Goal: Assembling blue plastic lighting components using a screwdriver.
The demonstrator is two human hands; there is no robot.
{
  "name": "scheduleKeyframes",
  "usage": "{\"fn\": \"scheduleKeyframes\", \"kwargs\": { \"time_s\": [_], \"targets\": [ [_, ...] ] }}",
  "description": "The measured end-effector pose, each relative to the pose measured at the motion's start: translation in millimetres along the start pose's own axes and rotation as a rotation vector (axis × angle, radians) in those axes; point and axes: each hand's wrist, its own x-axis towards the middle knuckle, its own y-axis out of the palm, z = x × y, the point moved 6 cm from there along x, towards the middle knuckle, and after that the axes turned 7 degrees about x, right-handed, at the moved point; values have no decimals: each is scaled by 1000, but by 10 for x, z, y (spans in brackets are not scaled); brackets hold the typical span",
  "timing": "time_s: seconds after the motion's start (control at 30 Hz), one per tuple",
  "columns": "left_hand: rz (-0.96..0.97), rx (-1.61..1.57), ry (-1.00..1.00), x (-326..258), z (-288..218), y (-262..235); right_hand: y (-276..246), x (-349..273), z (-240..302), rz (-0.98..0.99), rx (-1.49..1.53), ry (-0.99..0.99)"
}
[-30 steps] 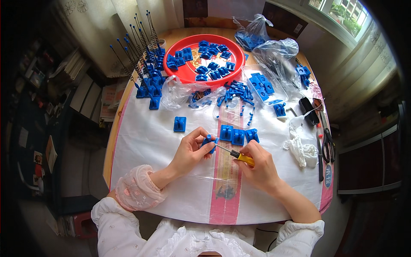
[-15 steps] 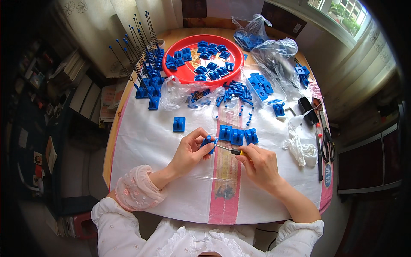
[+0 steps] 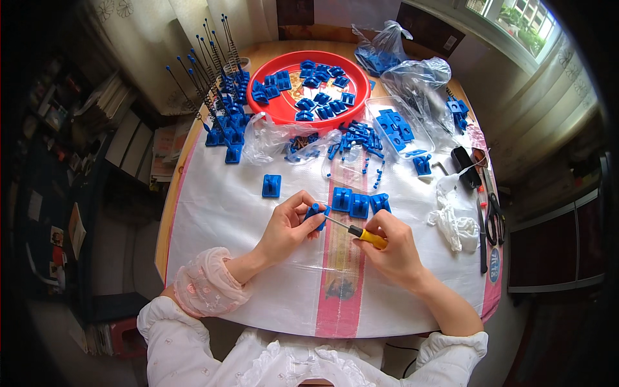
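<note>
Between the fingertips of my left hand (image 3: 287, 226) is a small blue plastic part (image 3: 314, 214) with a knob on top. My right hand (image 3: 394, 248) is closed round the yellow and black handle of a screwdriver (image 3: 369, 237). Its thin metal shaft slants up to the left, and the tip meets the side of the blue part; the exact contact point is hidden. Just beyond my hands, several blue bases (image 3: 359, 206) lie in a row. Another single blue base (image 3: 271, 186) sits to the left of them.
A red round tray (image 3: 253, 106) holds several blue parts at the back. Blue bases with springs and rods (image 3: 222, 126) crowd the far left. Plastic bags (image 3: 264, 142), small blue pieces (image 3: 356, 137) and a clear box (image 3: 418, 132) lie mid-table. Scissors (image 3: 494, 219) lie at the right edge.
My right-hand fingers have shifted on the screwdriver, so more of the yellow handle shows and its back end points lower. My left hand stays nearly in place with the blue part.
</note>
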Motion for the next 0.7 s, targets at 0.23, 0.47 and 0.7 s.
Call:
{"fn": "scheduleKeyframes", "kwargs": {
  "time_s": [0.23, 0.47, 0.7],
  "targets": [
    [7, -6, 20, -3, 6, 7, -32, -25, 147, -23, -358, -192],
    [23, 6, 11, -16, -20, 34, -24, -29, 81, 32, -330, -130],
    [65, 9, 27, -29, -9, 57, 3, -33, -106, 128, 20, 144]
  ]
}}
